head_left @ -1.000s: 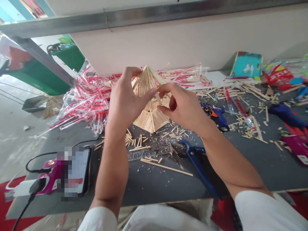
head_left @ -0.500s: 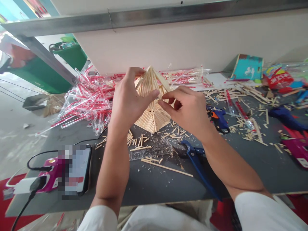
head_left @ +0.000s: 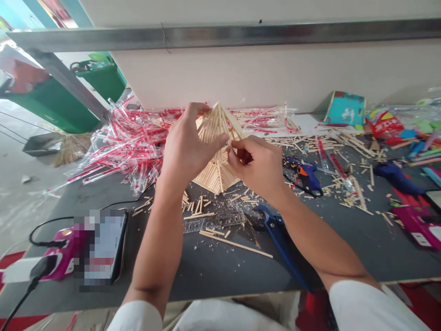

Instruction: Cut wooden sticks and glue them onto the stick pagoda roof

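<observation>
A peaked model roof of thin wooden sticks (head_left: 219, 177) stands on the dark table, its tip pointing up and its lower part flaring out. My left hand (head_left: 189, 142) is wrapped round its left side, with the thumb across the front and the fingers behind. At the right of the front face my right hand (head_left: 257, 161) is pinched close to the sticks; what lies between its fingertips, if anything, is too small to make out. Below the model lie a clear plastic ruler (head_left: 213, 221), cut stick pieces (head_left: 198, 207) and a blue-handled cutter (head_left: 280, 243).
Red and clear plastic wrappers (head_left: 127, 142) heap up at the back left. A phone (head_left: 105, 248) and a magenta power strip (head_left: 65, 250) with cables lie front left. Blue glue guns (head_left: 308, 177) and scattered sticks are on the right. A metal rail (head_left: 220, 36) crosses behind.
The view has shifted slightly. My right hand has its fingers drawn in closer to the model's front face. My left hand keeps its hold.
</observation>
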Available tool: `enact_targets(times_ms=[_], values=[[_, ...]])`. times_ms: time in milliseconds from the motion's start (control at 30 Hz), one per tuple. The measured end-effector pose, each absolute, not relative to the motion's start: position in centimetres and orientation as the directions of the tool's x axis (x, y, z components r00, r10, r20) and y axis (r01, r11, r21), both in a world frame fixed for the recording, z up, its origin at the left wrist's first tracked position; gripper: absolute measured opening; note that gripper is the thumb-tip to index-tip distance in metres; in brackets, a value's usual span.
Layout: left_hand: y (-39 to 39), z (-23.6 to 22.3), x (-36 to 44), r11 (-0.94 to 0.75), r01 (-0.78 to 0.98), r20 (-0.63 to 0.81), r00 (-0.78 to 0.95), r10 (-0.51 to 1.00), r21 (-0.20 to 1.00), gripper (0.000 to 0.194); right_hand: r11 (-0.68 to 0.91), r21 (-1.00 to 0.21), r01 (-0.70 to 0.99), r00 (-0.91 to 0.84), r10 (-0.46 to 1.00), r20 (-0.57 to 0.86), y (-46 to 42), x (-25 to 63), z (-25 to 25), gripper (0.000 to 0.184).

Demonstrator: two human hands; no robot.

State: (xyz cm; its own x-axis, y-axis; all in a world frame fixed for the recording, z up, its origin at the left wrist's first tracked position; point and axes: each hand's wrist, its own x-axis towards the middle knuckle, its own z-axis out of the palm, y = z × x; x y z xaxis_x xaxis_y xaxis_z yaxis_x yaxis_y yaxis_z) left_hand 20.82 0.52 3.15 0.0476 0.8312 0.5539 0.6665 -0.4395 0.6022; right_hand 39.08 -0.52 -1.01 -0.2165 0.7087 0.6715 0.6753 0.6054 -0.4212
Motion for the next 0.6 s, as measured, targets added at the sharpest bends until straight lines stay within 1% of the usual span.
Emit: enact_targets(times_ms=[167, 300, 367, 433, 600], values=[[0.5, 3.3, 20.8, -0.424, 0.663, 0.538, 0.039, 0.842, 0.617, 0.048, 0.602, -0.424, 0.677, -0.226, 0.717, 0.659, -0.6, 39.3, -0.6, 0.014], [0.6, 3.3, 20.8, -0.421, 0.669, 0.536, 0.040, 0.843, 0.612, 0.048, 0.598, -0.392, 0.699, -0.321, 0.753, 0.575, -1.2, 39.8, 0.0, 0.011], [0.7, 3.3, 20.8, -0.430, 0.668, 0.543, 0.047, 0.838, 0.607, 0.049, 0.569, -0.351, 0.744, -0.330, 0.769, 0.548, -1.6, 39.8, 0.0, 0.016], [0.8, 3.2, 20.7, -0.433, 0.670, 0.546, 0.049, 0.836, 0.603, 0.049, 0.540, -0.334, 0.773, -0.301, 0.775, 0.556, -1.9, 39.6, -0.3, 0.019], [0.6, 3.2, 20.6, -0.430, 0.667, 0.541, 0.048, 0.840, 0.608, 0.048, 0.554, -0.449, 0.701, -0.250, 0.780, 0.573, -1.7, 39.0, -0.8, 0.012]])
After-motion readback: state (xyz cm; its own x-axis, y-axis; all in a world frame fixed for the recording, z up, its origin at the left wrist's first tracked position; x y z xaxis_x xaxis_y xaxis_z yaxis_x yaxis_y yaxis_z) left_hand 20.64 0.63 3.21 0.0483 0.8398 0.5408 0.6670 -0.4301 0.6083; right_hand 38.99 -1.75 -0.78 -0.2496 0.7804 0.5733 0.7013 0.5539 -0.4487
